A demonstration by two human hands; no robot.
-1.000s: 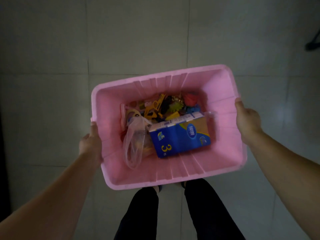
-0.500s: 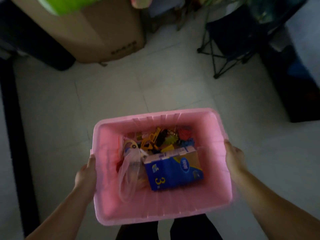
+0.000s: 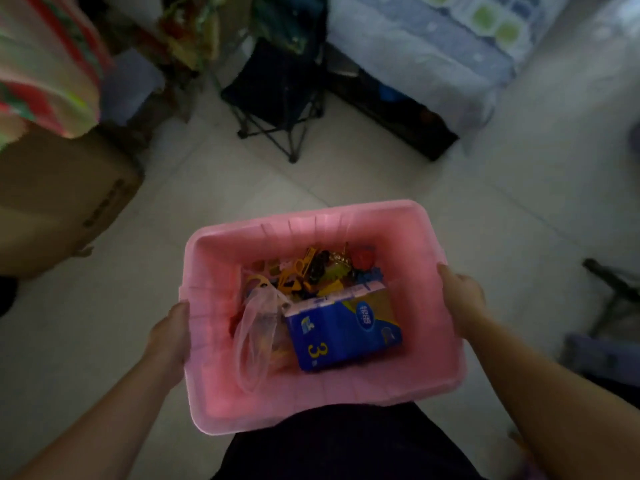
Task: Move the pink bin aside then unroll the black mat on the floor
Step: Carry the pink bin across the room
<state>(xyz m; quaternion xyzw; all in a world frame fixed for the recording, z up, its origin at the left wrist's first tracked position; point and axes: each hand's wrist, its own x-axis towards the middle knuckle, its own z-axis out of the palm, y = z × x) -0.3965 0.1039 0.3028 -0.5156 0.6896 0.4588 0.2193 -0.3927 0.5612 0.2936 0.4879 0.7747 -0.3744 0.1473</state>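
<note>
The pink bin [image 3: 322,407] is held up off the floor [image 3: 467,216], in front of the person's body, its near rim over their dark trousers [image 3: 343,445]. The left hand [image 3: 169,336] grips the bin's left rim, thumb lying along the top edge and the fingers hidden under the lip. The right hand [image 3: 462,297] grips the right rim the same way, thumb on top near the far corner, fingers curled out of sight below. Inside the bin a blue box [image 3: 346,329] with a yellow "3" on it lies tilted at the right, a clear plastic bag [image 3: 256,336] droops just beside it on the left, and a heap of small toys [image 3: 318,271], yellow, black, red and blue, sits behind both against the far wall. The floor is pale tile. Beyond the bin stands a dark folding chair [image 3: 280,95]; to its left a brown cardboard box [image 3: 59,199] with a bright striped cloth [image 3: 45,67] on top of it, and to its right a bed [image 3: 446,50] with a pale patterned cover and a dark space beneath it. At the right edge there are dark blurred shapes, too dim to tell. The whole view is dim and slightly smeared. The black mat cannot be made out in this view.
</note>
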